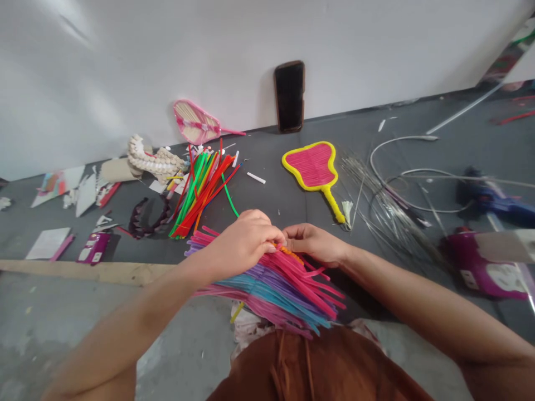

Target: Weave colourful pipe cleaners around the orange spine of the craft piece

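No text, brand or number can be read anywhere in this view. A small magenta box (94, 248) at the left of the table carries pale marks on its face, too small to make out. A purple box (487, 273) at the right edge bears whitish patches, blurred past reading. A sheet with colored patches (56, 184), far left, shows no legible words. The upright smartphone (290, 96) has a black screen.
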A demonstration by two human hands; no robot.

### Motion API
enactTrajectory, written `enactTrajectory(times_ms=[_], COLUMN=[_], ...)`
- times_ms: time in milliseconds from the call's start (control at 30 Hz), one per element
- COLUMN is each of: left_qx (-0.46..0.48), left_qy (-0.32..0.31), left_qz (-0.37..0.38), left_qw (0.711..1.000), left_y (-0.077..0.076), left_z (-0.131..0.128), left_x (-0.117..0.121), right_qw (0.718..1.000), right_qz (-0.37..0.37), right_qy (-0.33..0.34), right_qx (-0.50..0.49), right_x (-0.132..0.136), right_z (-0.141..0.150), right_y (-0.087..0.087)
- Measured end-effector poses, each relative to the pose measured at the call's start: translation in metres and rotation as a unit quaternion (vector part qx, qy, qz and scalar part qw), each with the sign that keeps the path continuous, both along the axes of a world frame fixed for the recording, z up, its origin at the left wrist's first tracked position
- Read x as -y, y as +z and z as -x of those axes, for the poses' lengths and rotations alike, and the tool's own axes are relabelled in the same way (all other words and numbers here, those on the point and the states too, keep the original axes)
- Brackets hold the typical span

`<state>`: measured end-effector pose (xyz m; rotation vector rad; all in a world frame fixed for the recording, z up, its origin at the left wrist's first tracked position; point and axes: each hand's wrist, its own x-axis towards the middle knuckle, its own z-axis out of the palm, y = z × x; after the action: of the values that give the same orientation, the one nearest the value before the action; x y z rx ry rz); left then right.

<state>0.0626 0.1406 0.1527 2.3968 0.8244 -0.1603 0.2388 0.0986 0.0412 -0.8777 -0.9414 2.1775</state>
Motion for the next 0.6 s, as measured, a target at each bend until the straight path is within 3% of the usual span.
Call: enactTrajectory(times_ms=[167, 367, 467, 600], left_qx=[-0.019, -0.04, -0.067, -0.086], left_qy=[-0.021, 0.005, 0.028, 0.037], left_qz=[-0.013, -0.027, -0.031, -0.041], left_qw=[1.0, 0.999, 0.997, 0.995], left_y=[0.0, -0.005, -0.008, -0.009], left_z=[0.001, 0.003, 0.005, 0.005], left_x=[0.0, -0.004, -0.007, -0.01], right_qw=[1.0, 0.977, 0.946, 0.873], right_qz=[-0.004, -0.163, -0.245, -0.348], right_qy=[0.008, 0.048, -0.008, -0.063], right_qx=[0.006, 0.128, 0.214, 0.336], right_x=[0.002, 0.001, 0.003, 0.014], right_z=[0.001, -0.015, -0.023, -0.02], right_y=[0.0, 0.006, 0.015, 0.03])
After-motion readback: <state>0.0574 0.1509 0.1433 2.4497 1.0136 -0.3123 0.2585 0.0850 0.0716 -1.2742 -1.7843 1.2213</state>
